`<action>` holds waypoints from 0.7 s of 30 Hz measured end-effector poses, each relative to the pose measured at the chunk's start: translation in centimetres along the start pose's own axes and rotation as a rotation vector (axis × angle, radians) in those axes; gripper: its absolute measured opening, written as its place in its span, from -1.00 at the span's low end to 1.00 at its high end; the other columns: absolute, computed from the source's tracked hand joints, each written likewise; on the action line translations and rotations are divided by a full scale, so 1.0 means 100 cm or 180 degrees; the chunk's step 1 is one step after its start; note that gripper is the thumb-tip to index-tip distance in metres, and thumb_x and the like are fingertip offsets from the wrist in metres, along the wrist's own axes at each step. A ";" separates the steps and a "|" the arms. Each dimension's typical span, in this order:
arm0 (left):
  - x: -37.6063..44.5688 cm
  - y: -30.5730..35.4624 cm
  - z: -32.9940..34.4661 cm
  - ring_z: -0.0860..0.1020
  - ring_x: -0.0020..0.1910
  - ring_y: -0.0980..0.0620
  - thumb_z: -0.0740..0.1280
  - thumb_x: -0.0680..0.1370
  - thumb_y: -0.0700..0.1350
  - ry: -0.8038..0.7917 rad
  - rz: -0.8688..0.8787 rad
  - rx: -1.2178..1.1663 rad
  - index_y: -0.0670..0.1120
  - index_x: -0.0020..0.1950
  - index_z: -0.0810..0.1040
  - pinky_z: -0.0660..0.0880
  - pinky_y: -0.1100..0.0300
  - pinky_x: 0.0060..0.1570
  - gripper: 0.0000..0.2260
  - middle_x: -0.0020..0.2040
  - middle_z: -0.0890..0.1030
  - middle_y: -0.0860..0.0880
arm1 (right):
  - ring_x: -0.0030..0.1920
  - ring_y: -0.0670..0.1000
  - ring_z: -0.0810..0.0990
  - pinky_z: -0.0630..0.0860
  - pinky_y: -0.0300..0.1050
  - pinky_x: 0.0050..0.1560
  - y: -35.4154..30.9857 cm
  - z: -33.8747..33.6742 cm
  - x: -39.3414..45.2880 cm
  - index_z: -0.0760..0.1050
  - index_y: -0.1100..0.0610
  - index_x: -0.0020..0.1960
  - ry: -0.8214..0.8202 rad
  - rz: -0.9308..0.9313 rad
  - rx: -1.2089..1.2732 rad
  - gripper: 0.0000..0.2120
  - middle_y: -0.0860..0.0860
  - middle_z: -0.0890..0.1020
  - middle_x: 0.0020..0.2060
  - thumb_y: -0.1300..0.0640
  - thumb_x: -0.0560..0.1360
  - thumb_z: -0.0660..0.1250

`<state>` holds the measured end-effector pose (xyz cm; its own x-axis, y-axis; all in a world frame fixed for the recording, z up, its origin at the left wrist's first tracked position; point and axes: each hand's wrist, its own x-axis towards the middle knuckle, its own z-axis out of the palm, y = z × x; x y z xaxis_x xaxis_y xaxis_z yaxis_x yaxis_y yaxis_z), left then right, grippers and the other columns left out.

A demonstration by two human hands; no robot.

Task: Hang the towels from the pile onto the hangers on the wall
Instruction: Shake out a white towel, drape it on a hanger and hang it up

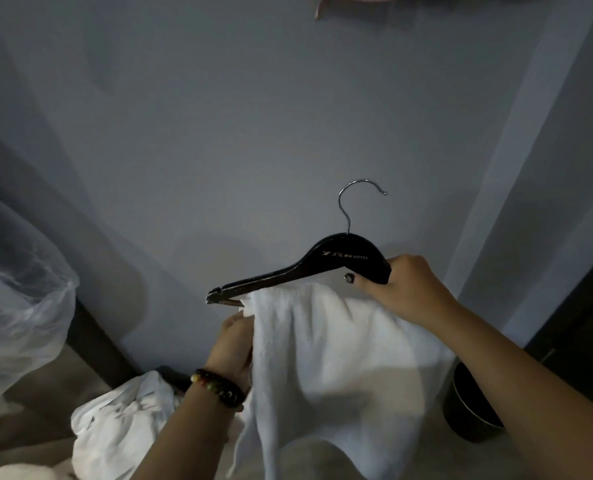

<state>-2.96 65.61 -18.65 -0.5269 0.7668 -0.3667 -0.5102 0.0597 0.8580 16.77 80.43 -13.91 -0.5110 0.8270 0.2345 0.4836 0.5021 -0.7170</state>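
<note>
We are gripping the right shoulder of the black hanger (336, 263) with our right hand (400, 289), fingers (352, 278) curled round the wood and the thumb pressing from the front. Our left hand (234, 344) is pinching the left edge of the white towel (326, 358) just below the hanger's left tip, the fingers closed on the cloth. The towel is draping over the hanger's lower bar, bunched near the left end and falling wide and loose toward the floor.

To do this step well, we judge that the left hand should be drawing the cloth along the bar until both falls hang about even, so the weight is not sliding off one side. The right hand should be keeping the hanger level while that is happening, with the metal hook (357, 202) staying free and upright for the wall.

Below the left wrist, the pile of towels (122, 420) is waiting, crumpled. A dark bin (468, 410) is standing at the lower right, and a clear plastic bag (14, 296) is hanging at the left.
</note>
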 end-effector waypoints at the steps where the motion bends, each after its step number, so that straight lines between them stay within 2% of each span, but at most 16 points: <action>1: 0.000 0.002 -0.003 0.26 -0.60 0.10 0.16 0.56 -0.35 -0.0104 -0.0177 -0.0243 -0.12 -0.38 0.33 0.24 0.30 -0.59 -0.68 -0.52 0.28 -0.02 | -0.57 -0.06 0.27 0.23 -0.15 -0.46 0.000 -0.001 0.000 0.26 0.10 -0.56 -0.0001 -0.0017 -0.0025 -0.42 -0.10 0.29 -0.66 -0.21 0.35 0.46; 4: 0.010 0.004 -0.017 0.20 -0.60 0.12 0.15 0.58 -0.23 -0.0157 -0.0625 -0.0480 -0.07 -0.39 0.26 0.15 0.28 -0.57 -0.67 -0.54 0.23 0.03 | -0.56 -0.05 0.25 0.23 -0.15 -0.45 -0.002 -0.003 0.000 0.28 0.13 -0.53 -0.0061 -0.0125 -0.0114 -0.43 -0.09 0.28 -0.65 -0.21 0.34 0.46; 7: 0.024 0.005 -0.028 0.29 -0.38 0.01 0.31 0.46 -0.15 -0.0032 -0.0707 0.0192 -0.09 -0.25 0.42 0.23 0.14 -0.37 -0.89 -0.33 0.36 -0.07 | -0.54 -0.02 0.26 0.22 -0.13 -0.44 -0.005 -0.003 0.000 0.27 0.15 -0.52 -0.0217 -0.0250 -0.0118 -0.42 -0.07 0.28 -0.61 -0.22 0.32 0.47; 9: 0.029 0.005 -0.027 0.36 -0.28 -0.08 0.34 0.38 -0.16 0.0049 -0.0393 0.0818 -0.13 -0.17 0.51 0.31 0.03 -0.28 -0.93 -0.23 0.44 -0.16 | -0.53 -0.01 0.26 0.21 -0.12 -0.43 -0.004 -0.003 -0.001 0.27 0.14 -0.52 -0.0344 -0.0191 -0.0058 -0.43 -0.04 0.28 -0.60 -0.21 0.33 0.48; 10: 0.028 0.006 -0.023 0.40 -0.28 -0.09 0.30 0.42 -0.20 0.0119 -0.0114 0.1174 -0.19 -0.19 0.53 0.35 0.02 -0.25 -0.94 -0.24 0.49 -0.18 | -0.53 -0.01 0.28 0.22 -0.12 -0.43 -0.002 -0.002 -0.002 0.29 0.16 -0.51 -0.0413 -0.0135 -0.0012 -0.44 0.01 0.31 -0.60 -0.19 0.34 0.48; 11: 0.027 0.004 -0.017 0.44 -0.30 -0.09 0.24 0.48 -0.26 0.0333 0.0222 0.1513 -0.25 -0.25 0.53 0.38 0.04 -0.25 -0.86 -0.29 0.53 -0.18 | -0.53 -0.01 0.32 0.26 -0.11 -0.44 -0.001 -0.002 -0.003 0.35 0.20 -0.50 -0.0463 -0.0084 0.0040 -0.46 0.09 0.37 -0.59 -0.18 0.35 0.47; 12: 0.027 0.001 -0.012 0.45 -0.32 -0.08 0.17 0.52 -0.32 0.0479 0.0573 0.1648 -0.31 -0.29 0.51 0.40 0.06 -0.27 -0.77 -0.34 0.54 -0.17 | -0.52 0.00 0.37 0.30 -0.11 -0.43 0.000 -0.002 -0.004 0.44 0.23 -0.47 -0.0476 -0.0034 0.0092 -0.49 0.15 0.45 -0.56 -0.17 0.36 0.46; 14: 0.021 -0.005 -0.003 0.46 -0.29 -0.06 0.11 0.57 -0.32 0.0525 0.1015 0.1347 -0.38 -0.24 0.52 0.42 0.10 -0.27 -0.72 -0.31 0.55 -0.18 | -0.52 -0.01 0.43 0.35 -0.14 -0.43 0.002 -0.002 -0.005 0.55 0.15 -0.45 -0.0406 0.0056 0.0145 -0.59 0.11 0.51 -0.54 -0.14 0.39 0.45; 16: 0.022 -0.005 -0.003 0.44 -0.30 -0.05 0.14 0.60 -0.07 0.0510 0.1040 0.1057 -0.23 -0.30 0.56 0.38 0.10 -0.30 -0.62 -0.34 0.54 -0.10 | -0.54 -0.02 0.38 0.32 -0.16 -0.44 0.007 -0.001 -0.005 0.45 0.13 -0.51 -0.0265 0.0143 0.0135 -0.54 0.01 0.44 -0.57 -0.14 0.41 0.45; 18: 0.024 0.001 -0.006 0.42 -0.36 -0.05 0.21 0.46 0.27 0.0243 0.0882 0.1263 -0.13 -0.28 0.56 0.34 0.11 -0.33 -0.53 -0.37 0.51 -0.06 | -0.55 -0.03 0.34 0.28 -0.16 -0.45 0.012 0.000 -0.004 0.31 0.13 -0.51 -0.0148 0.0179 0.0058 -0.47 -0.01 0.38 -0.58 -0.16 0.41 0.44; 19: 0.028 0.003 -0.010 0.41 -0.37 -0.04 0.27 0.40 0.31 0.0135 0.0882 0.1674 -0.17 -0.23 0.55 0.34 0.13 -0.35 -0.49 -0.36 0.49 -0.08 | -0.55 -0.03 0.35 0.28 -0.15 -0.45 0.014 -0.001 -0.004 0.30 0.14 -0.51 -0.0122 0.0177 0.0032 -0.46 0.00 0.38 -0.58 -0.17 0.41 0.43; 21: 0.030 0.006 -0.016 0.39 -0.41 -0.02 0.36 0.46 0.20 -0.0019 0.1038 0.2249 -0.24 -0.17 0.50 0.31 0.16 -0.43 -0.54 -0.37 0.44 -0.09 | -0.55 -0.05 0.34 0.27 -0.18 -0.47 0.016 -0.008 -0.003 0.28 0.12 -0.52 -0.0021 0.0187 -0.0011 -0.46 -0.03 0.37 -0.60 -0.18 0.40 0.42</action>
<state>-5.95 66.92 -19.84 -0.5712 0.8189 -0.0560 0.2254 0.2221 0.9486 18.27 81.18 -14.65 -0.4864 0.8533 0.1878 0.5152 0.4537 -0.7272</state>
